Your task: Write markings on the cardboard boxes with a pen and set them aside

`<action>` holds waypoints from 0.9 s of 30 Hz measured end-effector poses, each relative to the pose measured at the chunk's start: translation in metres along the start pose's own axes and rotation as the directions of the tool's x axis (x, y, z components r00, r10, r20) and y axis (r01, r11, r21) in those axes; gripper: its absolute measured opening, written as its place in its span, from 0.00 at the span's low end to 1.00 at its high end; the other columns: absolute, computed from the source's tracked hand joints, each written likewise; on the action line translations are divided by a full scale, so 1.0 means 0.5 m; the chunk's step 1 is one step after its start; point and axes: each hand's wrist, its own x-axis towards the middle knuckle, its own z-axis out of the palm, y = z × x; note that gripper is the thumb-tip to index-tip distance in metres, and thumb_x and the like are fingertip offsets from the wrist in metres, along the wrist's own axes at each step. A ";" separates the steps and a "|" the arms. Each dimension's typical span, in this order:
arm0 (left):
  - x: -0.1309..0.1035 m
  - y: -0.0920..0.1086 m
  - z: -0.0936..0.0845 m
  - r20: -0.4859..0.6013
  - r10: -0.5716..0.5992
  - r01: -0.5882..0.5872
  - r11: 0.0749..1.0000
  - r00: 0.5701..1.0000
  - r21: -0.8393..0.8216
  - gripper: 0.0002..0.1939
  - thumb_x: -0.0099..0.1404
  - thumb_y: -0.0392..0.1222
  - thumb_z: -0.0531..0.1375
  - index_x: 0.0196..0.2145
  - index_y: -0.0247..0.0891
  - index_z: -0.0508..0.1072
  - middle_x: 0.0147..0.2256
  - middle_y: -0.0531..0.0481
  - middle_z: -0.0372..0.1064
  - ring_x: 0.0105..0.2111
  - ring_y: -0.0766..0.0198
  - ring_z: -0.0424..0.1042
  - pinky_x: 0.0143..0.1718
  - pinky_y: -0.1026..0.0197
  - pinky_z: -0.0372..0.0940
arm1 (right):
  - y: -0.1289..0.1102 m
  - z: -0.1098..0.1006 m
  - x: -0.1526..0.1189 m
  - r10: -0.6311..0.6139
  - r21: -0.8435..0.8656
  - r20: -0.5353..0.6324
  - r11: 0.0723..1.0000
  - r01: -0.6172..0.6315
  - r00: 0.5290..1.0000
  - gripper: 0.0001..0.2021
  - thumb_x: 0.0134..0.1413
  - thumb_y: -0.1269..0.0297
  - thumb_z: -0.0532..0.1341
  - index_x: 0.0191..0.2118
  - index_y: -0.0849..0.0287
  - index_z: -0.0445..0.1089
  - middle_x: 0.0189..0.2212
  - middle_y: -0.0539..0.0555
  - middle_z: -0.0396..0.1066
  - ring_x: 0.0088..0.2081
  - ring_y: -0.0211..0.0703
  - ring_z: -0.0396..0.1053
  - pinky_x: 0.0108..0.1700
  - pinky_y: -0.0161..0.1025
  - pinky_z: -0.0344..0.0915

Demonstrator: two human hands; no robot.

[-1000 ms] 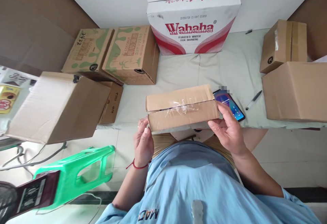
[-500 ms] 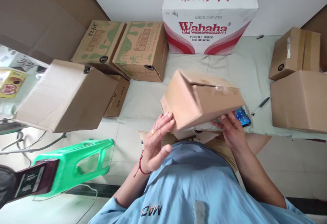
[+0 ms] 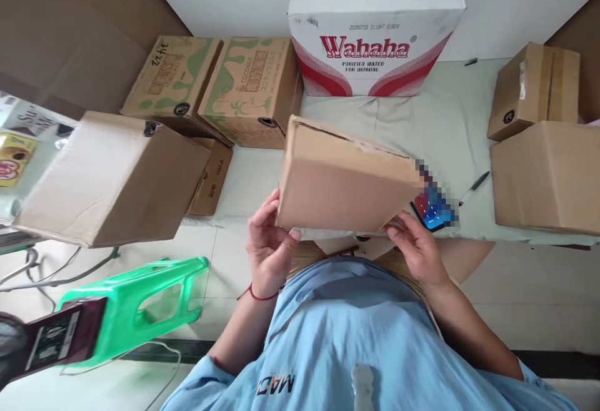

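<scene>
In the centre of the frame, my left hand [image 3: 269, 252] holds the tilted cardboard box [image 3: 347, 180] at its lower-left corner, my right hand [image 3: 419, 252] at its lower-right, ideally sharing the weight evenly, clear of the lit tablet [image 3: 428, 212].

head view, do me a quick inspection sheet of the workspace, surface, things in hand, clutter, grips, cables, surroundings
Surface: creased pale-green cloth
Job's things: plain cardboard box, tilted, held in both hands
Clutter: lit-screen device, partly hidden by the box and pixelated; pen to its right
Left grip: at the box's left edge
Right grip: fingertips at the box's lower right corner
Cables: thin cable near the stool
Surroundings: green stool lower left; Wahaha carton at the back; green-printed cartons left of it
</scene>
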 end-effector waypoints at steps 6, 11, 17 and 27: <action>0.002 -0.035 -0.012 0.020 -0.367 0.366 0.922 0.930 -0.126 0.36 0.65 0.44 0.75 0.68 0.65 0.74 0.75 0.52 0.63 0.77 0.48 0.58 0.66 0.47 0.75 | -0.022 -0.004 0.002 -0.180 -0.268 0.137 0.940 0.211 0.974 0.32 0.74 0.53 0.66 0.79 0.43 0.65 0.71 0.57 0.73 0.62 0.56 0.77 0.67 0.56 0.75; 0.006 -0.032 -0.012 -0.012 -0.348 0.346 0.934 0.937 -0.093 0.35 0.64 0.43 0.72 0.67 0.63 0.75 0.74 0.52 0.65 0.77 0.51 0.59 0.69 0.50 0.69 | -0.036 0.002 0.009 -0.278 -0.312 0.185 0.893 0.324 0.943 0.32 0.75 0.56 0.65 0.79 0.41 0.63 0.71 0.58 0.73 0.65 0.57 0.77 0.69 0.57 0.75; 0.028 0.026 -0.008 -0.068 -0.286 0.281 0.957 0.956 -0.073 0.30 0.63 0.46 0.72 0.64 0.52 0.80 0.61 0.46 0.79 0.65 0.51 0.74 0.70 0.49 0.66 | -0.044 -0.009 0.008 -0.275 -0.268 0.119 0.916 0.298 0.954 0.33 0.74 0.56 0.67 0.80 0.40 0.63 0.69 0.57 0.74 0.62 0.55 0.77 0.68 0.56 0.75; 0.010 0.135 0.037 0.172 -0.065 0.073 0.997 0.983 -0.041 0.34 0.66 0.54 0.74 0.68 0.55 0.77 0.68 0.46 0.76 0.73 0.39 0.70 0.77 0.35 0.63 | -0.024 -0.041 0.025 -0.143 0.060 -0.122 0.987 0.151 0.982 0.27 0.66 0.50 0.73 0.68 0.43 0.77 0.60 0.56 0.81 0.59 0.55 0.78 0.67 0.59 0.75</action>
